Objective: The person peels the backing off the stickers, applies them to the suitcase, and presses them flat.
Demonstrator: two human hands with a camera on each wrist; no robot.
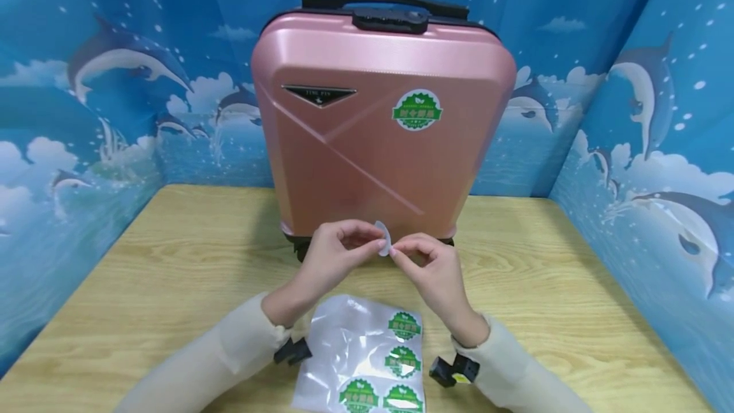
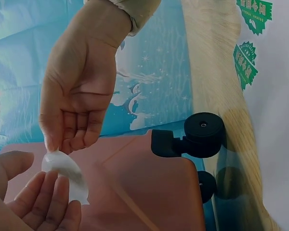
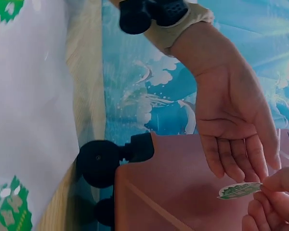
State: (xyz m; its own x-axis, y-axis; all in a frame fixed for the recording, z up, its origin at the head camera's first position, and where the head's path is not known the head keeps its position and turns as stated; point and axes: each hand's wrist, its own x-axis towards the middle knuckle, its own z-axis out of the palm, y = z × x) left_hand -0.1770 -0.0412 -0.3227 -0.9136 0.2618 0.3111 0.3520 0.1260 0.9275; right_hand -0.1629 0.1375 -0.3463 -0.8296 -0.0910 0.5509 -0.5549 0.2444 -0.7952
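A small round sticker (image 1: 383, 238) is held upright between the hands, in front of the suitcase's lower part. My right hand (image 1: 438, 273) pinches its edge between thumb and index finger. The fingertips of my left hand (image 1: 335, 257) touch its other side; in the left wrist view the left thumb stands apart from the sticker (image 2: 76, 179). Seen from the right wrist, the sticker (image 3: 238, 191) is green and white on its printed face. Behind the hands stands a pink suitcase (image 1: 373, 152), with a similar round green sticker (image 1: 417, 109) on its upper right.
A glossy white sheet (image 1: 344, 336) with several green stickers lies on the wooden table (image 1: 573, 311), between the forearms. The suitcase has black wheels (image 2: 204, 134) and a black top handle (image 1: 390, 0). Blue dolphin-print curtains (image 1: 115, 113) surround the table.
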